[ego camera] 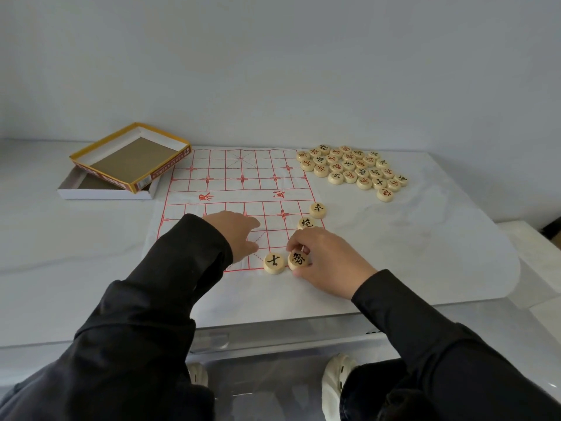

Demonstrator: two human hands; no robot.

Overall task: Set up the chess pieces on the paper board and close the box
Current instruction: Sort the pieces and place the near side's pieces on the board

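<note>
The right hand (331,262) is gripping a round pale wooden chess piece with a black character (298,259). The thumb below and the curled fingers above are clamped on its rim. This gripped piece is standing tilted, face toward the camera, at the near edge of the white paper board printed with a red grid (239,177). Whether its lower edge is touching the paper cannot be told.

A second black-marked wooden piece (274,263) is lying flat on the board's near line, just beside the gripped piece on its left. Two more black-marked pieces are lying flat along the board's right edge. The nearer piece (306,223) is sitting just beyond the right hand's knuckles, and the farther piece (317,209) is sitting just beyond that.

The left hand (235,235) is resting palm down on the near half of the board. Its fingers are lying straight and close together, pointing right, with the thumb set apart from them. It is holding nothing.

The loose group of red- and black-marked wooden pieces (352,168) is lying flat, packed edge to edge, beyond the board's far right corner.

The box is lying open in two parts near the board's far left corner. The yellow-rimmed cardboard tray (130,156) is lying tilted, inside up, across the white cardboard tray (106,191).

Everything is resting on a white table top (60,253). Black sleeves are covering both arms.
</note>
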